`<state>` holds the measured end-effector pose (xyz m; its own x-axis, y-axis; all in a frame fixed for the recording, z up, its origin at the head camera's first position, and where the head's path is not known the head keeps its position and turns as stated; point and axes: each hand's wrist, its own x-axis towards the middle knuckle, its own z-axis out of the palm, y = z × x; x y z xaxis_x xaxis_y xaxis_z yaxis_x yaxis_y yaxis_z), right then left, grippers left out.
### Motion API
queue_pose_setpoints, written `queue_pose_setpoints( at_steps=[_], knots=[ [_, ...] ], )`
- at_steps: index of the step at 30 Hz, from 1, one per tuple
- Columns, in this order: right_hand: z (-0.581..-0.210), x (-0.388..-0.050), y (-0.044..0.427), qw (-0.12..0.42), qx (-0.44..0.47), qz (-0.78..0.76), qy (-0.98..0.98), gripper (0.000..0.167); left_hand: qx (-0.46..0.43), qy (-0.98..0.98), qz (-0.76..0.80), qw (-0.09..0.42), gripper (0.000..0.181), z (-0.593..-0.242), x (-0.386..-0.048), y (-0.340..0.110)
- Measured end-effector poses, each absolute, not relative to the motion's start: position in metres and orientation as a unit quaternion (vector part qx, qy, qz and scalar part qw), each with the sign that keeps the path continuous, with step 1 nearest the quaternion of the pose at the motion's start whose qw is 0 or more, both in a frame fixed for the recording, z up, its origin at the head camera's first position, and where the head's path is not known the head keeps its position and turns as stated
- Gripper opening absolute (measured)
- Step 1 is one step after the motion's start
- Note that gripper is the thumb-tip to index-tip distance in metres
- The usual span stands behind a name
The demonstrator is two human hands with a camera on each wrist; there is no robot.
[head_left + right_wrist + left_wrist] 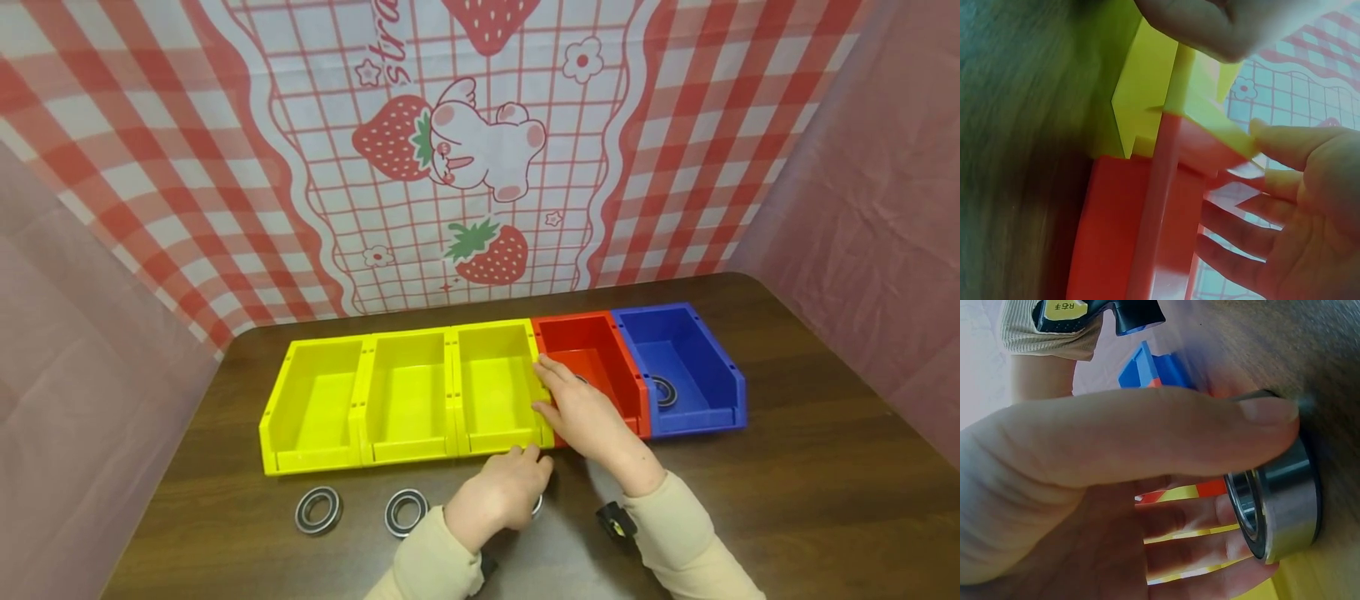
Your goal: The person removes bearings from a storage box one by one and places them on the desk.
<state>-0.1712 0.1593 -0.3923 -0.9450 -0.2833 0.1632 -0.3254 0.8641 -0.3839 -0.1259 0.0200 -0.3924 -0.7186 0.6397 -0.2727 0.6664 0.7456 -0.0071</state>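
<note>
My left hand (498, 492) is low over the table in front of the third yellow bin (498, 387). It pinches a ball bearing (1291, 500) between thumb and fingers; in the left wrist view the ring stands tilted on edge close to the wood. The head view shows only a sliver of it. My right hand (585, 412) lies over the wall where that yellow bin meets the red bin (592, 333), fingers extended and thumb tip near the rim. Part of a bearing (581, 379) peeks out behind this hand inside the red bin.
Two more bearings, a left one (318, 510) and a middle one (406, 512), lie flat before the bins. A blue bin (678, 358) at the row's right end contains a bearing (663, 391). Two further yellow bins (318, 400) extend left. Behind hangs a checked cloth (300, 167).
</note>
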Motion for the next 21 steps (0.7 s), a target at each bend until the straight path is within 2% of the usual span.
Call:
queue_pose_setpoints(
  at_steps=[7,15,18,21],
  knots=[
    [-0.388,-0.175,0.174,0.046,0.146,0.253,-0.955,0.064,0.348,0.926,-0.047,0.135,0.052,-0.390,-0.126,0.020],
    [-0.388,-0.183,0.195,0.073,0.108,0.262,-0.956,0.055,0.404,0.908,0.039,0.102,0.041,-0.378,-0.131,0.020],
    [-0.394,-0.187,0.196,0.080,0.110,0.256,-0.957,0.052,0.397,0.914,0.078,0.029,0.033,-0.373,-0.135,0.023],
    [-0.402,-0.190,0.195,0.080,0.117,0.245,-0.959,0.051,0.360,0.924,0.100,-0.078,0.034,-0.374,-0.140,0.027]
  ],
)
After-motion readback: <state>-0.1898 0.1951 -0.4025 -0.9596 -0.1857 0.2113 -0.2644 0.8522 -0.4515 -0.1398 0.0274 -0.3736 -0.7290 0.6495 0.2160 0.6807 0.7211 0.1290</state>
